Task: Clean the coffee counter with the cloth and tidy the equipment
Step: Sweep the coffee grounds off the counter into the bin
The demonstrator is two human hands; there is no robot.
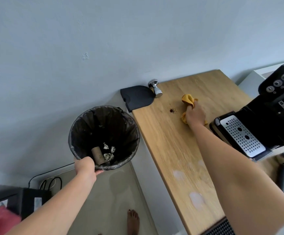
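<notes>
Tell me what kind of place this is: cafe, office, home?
Probably a home coffee corner rather than a cafe: a small espresso machine and tamper on a wooden counter, a small lined bin beside it, and a bare foot on the floor.

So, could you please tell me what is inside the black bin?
Inside the bin, held at its rim by the left hand, lie a cardboard tube and crumpled paper scraps on the black liner. The shadowed rest is too dark to tell.
</notes>
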